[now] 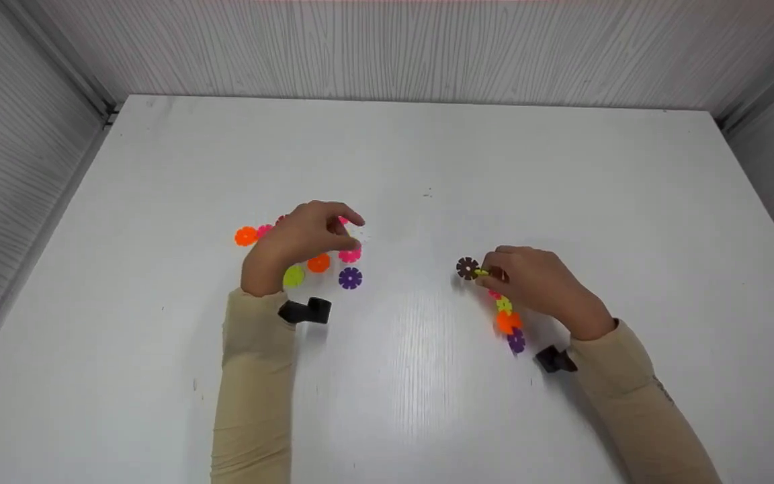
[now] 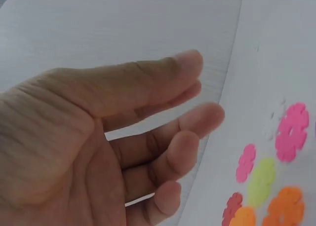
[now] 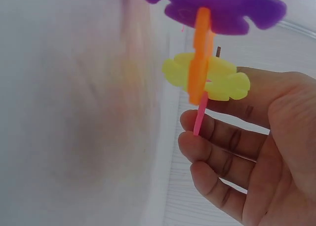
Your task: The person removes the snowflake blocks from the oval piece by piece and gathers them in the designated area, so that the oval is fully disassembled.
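My right hand [image 1: 528,279] pinches a chain of notched, flower-shaped plastic interlocking discs above the table. A brown disc [image 1: 467,268] ends the chain at the fingertips; orange [image 1: 508,323] and purple [image 1: 516,341] discs hang toward the wrist. In the right wrist view, purple [image 3: 222,16], orange [image 3: 198,58], yellow [image 3: 229,83] and pink [image 3: 199,120] discs slot crosswise into one another. My left hand [image 1: 299,232] hovers over loose discs, fingers loosely bent, nothing between them. Beside it lie a pink disc [image 2: 292,132] and an orange disc [image 2: 284,211].
Loose discs lie around the left hand on the white table [image 1: 400,390]: an orange one [image 1: 246,236], a yellow-green one [image 1: 294,275] and a purple one [image 1: 351,277] among them. Grey wood-grain panels [image 1: 387,50] stand behind and at both sides.
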A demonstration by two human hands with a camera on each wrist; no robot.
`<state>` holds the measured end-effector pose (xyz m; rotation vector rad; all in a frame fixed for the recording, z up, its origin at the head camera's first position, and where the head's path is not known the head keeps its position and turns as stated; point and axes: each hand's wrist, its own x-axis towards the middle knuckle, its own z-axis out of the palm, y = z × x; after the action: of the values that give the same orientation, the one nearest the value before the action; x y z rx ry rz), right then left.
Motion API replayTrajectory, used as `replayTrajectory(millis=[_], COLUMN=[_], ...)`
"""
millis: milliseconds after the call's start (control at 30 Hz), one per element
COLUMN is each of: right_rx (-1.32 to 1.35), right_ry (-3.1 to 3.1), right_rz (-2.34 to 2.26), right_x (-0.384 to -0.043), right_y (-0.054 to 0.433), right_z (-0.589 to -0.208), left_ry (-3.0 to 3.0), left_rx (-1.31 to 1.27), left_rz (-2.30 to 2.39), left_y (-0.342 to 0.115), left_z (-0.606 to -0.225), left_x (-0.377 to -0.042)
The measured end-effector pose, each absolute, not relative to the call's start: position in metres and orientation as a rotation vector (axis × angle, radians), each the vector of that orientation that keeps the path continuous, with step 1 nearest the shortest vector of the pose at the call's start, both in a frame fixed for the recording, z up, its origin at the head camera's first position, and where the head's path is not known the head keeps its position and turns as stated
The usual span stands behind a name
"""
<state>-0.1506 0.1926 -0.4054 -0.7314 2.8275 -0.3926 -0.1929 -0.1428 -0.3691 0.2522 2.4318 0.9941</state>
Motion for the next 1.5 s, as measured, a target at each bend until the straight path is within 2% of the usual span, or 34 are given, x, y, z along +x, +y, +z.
replayTrajectory(millis=[633, 800, 1500], right_rx=[-0.792, -0.882, -0.995], right_ry=[2.877, 2.917, 2.909], right_rz=[-0.402, -0.424, -0.425], right_x=[-0.149, -0.147, -0.142], right_y=[0.188, 0.186, 0.178], right_z=[-0.405, -0.406, -0.405], left_ry=[2.456, 2.479, 2.573], left_rx=[0.642, 0.691, 0.795], left_rz=[0.995, 0.922, 0.76], left_y=[-0.068, -0.051, -0.025], left_z=[-0.389, -0.392, -0.401], left_x=[-0.184, -0.178, -0.165])
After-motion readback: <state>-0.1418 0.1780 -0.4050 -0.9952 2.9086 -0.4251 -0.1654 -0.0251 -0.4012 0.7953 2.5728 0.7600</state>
